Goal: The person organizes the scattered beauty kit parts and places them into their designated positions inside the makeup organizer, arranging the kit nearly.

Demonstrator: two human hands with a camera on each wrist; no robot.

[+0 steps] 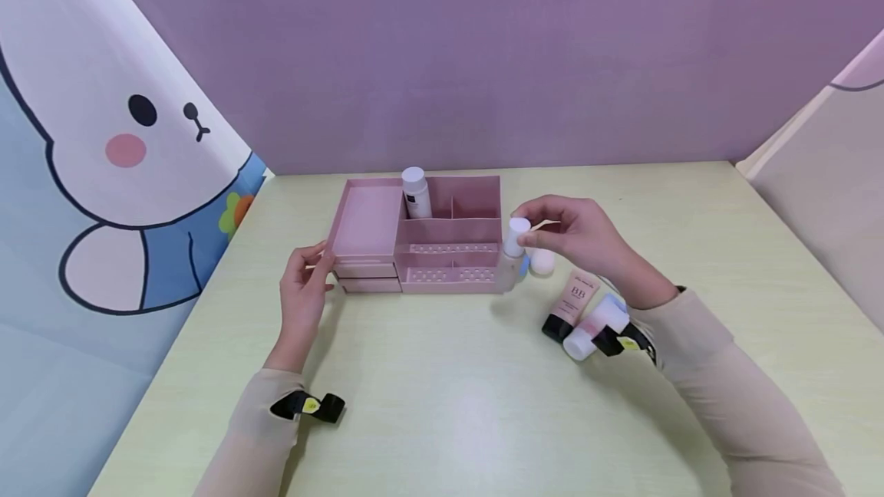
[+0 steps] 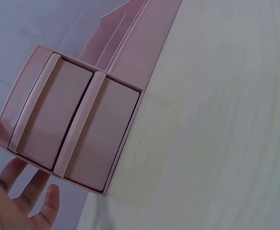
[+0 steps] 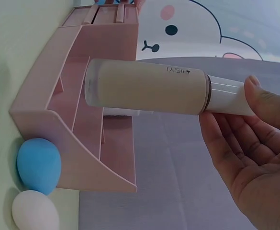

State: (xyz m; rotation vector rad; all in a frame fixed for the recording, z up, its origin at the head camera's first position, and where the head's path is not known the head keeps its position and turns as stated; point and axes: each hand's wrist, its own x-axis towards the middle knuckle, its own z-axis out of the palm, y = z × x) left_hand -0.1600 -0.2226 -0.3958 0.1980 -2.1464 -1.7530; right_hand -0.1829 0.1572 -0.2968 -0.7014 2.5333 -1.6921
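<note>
Right hand (image 1: 576, 228) is pinching a bottle (image 3: 149, 87) below it — at the organizer's (image 1: 369, 213) right end. Left hand (image 1: 302, 294), loose-fingered, is touching the organizer's left.

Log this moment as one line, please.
left hand: touching pink organizer | right hand: pinching foundation bottle by white cap, near organizer | white bottle: in organizer | BB tube: on table

The left hand (image 1: 304, 282) rests against the left side of the pink organizer (image 1: 369, 209), near its front corner, some fingers (image 2: 33, 186) slightly bent and spread. The left forearm (image 1: 252, 436) slants in from front-left of the organizer. The right hand (image 1: 580, 228), raised just right of the organizer, pinches a bottle (image 3: 149, 88) by its top; the right forearm (image 1: 725, 390) reaches in from front-right.
</note>
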